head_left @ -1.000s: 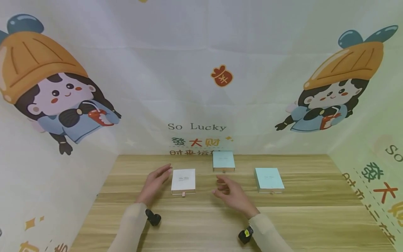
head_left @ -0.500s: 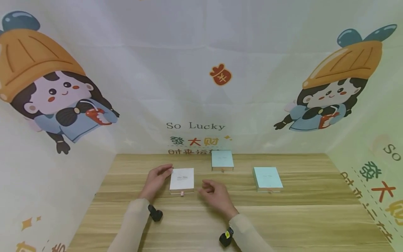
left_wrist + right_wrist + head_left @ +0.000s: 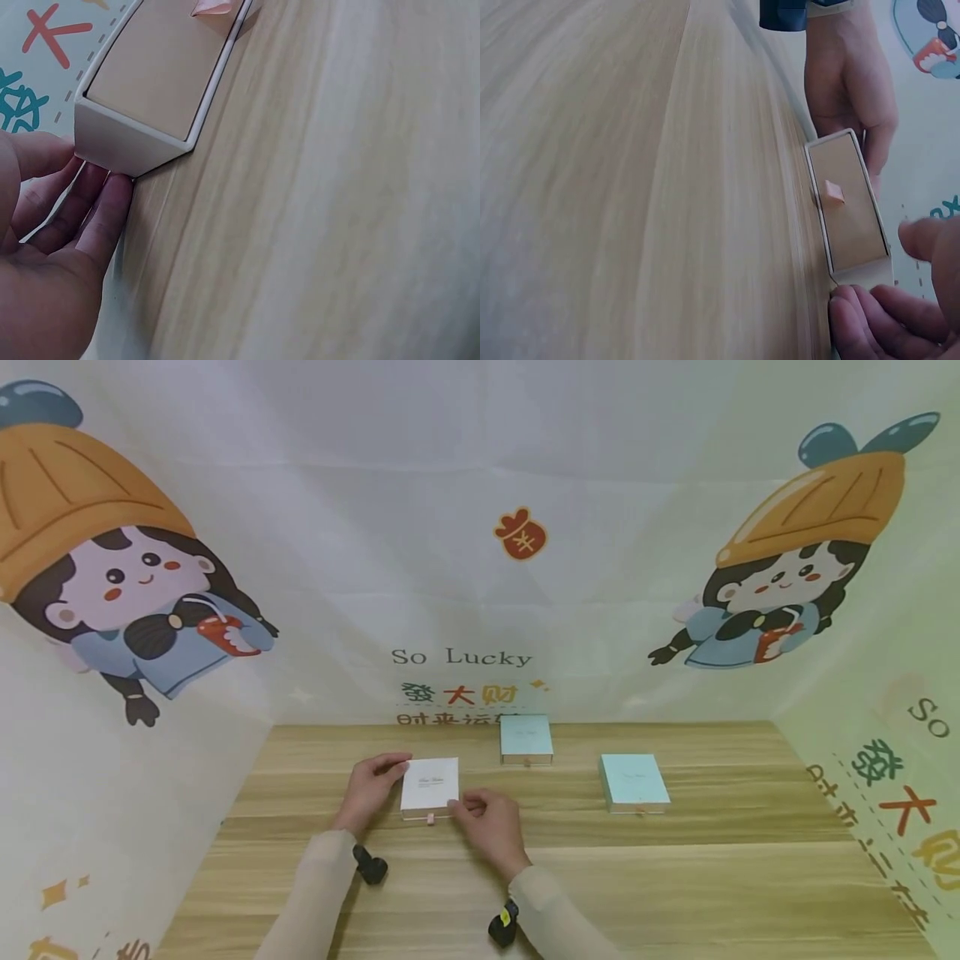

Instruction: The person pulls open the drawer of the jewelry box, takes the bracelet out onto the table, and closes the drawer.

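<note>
A white drawer box (image 3: 431, 782) with a pink pull tab (image 3: 431, 818) rests on the table between both hands. My left hand (image 3: 372, 789) is at its left side; in the left wrist view the left fingertips (image 3: 116, 187) meet the side wall (image 3: 120, 142) low down, near the table. At the box's right side is my right hand (image 3: 491, 827). Its thumb (image 3: 456, 807) overlaps the box's front right corner in the head view, while in the right wrist view the thumb (image 3: 915, 236) stands apart and the other fingers (image 3: 847, 322) lie along the end wall.
Two pale blue drawer boxes stand on the wooden table (image 3: 675, 893): one box (image 3: 527, 737) at the back edge, another box (image 3: 633, 779) to the right. A printed cloth (image 3: 592, 635) hangs behind and along both sides.
My right hand has moved left from in front of the back blue box to the white box's right side. My left hand has shifted slightly closer to the box. The boxes have stayed put.
</note>
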`<action>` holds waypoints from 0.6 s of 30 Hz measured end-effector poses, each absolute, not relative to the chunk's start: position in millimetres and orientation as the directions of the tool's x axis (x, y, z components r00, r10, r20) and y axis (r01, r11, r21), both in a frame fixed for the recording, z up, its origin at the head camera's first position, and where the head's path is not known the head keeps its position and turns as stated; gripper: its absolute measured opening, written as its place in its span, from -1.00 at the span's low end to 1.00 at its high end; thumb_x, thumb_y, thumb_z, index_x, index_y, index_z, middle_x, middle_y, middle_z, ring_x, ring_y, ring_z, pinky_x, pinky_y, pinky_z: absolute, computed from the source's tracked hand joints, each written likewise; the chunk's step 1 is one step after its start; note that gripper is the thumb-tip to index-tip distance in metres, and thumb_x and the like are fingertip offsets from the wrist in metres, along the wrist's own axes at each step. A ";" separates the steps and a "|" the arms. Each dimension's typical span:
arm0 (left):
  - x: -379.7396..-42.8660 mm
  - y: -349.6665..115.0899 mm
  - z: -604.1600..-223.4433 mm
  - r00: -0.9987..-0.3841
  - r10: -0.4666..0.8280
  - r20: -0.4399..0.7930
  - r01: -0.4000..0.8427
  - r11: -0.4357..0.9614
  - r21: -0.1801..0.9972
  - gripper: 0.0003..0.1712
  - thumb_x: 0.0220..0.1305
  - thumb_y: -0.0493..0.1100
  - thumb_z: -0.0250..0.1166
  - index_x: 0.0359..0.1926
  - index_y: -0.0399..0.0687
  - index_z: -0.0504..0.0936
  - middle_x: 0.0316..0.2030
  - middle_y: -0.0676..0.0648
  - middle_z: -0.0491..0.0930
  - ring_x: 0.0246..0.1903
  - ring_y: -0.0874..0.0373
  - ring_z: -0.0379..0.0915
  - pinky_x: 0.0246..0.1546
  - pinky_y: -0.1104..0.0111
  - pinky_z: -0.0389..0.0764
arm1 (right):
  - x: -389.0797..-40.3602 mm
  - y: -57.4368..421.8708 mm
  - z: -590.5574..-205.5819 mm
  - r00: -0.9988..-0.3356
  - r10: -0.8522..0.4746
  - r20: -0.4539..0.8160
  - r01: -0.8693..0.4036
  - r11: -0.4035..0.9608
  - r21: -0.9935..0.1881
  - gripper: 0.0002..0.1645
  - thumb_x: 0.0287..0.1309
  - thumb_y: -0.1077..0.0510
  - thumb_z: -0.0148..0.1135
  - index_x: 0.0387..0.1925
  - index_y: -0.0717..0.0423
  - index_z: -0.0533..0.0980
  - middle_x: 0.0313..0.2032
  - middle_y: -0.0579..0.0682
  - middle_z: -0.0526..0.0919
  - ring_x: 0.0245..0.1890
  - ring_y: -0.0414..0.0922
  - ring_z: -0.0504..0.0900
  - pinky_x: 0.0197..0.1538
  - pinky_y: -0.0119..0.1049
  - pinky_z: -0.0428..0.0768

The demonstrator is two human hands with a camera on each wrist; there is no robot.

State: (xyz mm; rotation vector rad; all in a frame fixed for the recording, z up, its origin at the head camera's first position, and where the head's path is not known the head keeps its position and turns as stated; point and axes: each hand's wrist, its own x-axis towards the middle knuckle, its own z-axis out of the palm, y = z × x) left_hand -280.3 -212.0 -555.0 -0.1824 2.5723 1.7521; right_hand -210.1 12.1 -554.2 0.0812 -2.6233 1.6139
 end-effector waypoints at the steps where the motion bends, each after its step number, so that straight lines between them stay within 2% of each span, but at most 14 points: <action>1: -280.1 -212.0 -555.1 -0.993 -0.083 -0.087 -0.111 0.361 0.926 -0.68 0.47 -0.16 0.26 0.15 -0.12 0.70 0.22 -0.18 0.63 0.26 -0.03 0.49 0.28 0.10 0.53 | -210.3 10.1 -553.9 -0.997 0.007 0.079 -0.068 0.452 -0.889 -0.60 0.22 -0.05 0.44 -0.14 0.21 0.72 -0.31 -0.01 0.79 -0.33 -0.24 0.69 -0.25 -0.37 0.70; 11: -276.6 -210.1 -554.0 -0.992 -0.102 -0.080 -0.112 0.366 0.924 -0.69 0.47 -0.16 0.26 0.14 -0.14 0.70 0.22 -0.19 0.63 0.29 -0.07 0.47 0.33 0.05 0.48 | -209.9 1.0 -548.0 -0.995 0.074 0.067 -0.028 0.441 -0.897 -0.81 0.19 0.11 0.47 -0.33 0.18 0.74 -0.42 0.00 0.77 -0.45 -0.26 0.63 -0.37 -0.41 0.64; 18: -273.2 -210.0 -551.8 -0.991 -0.109 -0.073 -0.111 0.397 0.911 -0.72 0.45 -0.19 0.27 0.10 -0.15 0.71 0.19 -0.21 0.65 0.25 -0.09 0.50 0.32 0.04 0.49 | -209.1 -0.4 -545.9 -0.996 0.081 0.039 0.001 0.441 -0.897 -0.84 0.19 0.13 0.46 -0.32 0.17 0.74 -0.41 0.00 0.77 -0.43 -0.25 0.62 -0.34 -0.40 0.64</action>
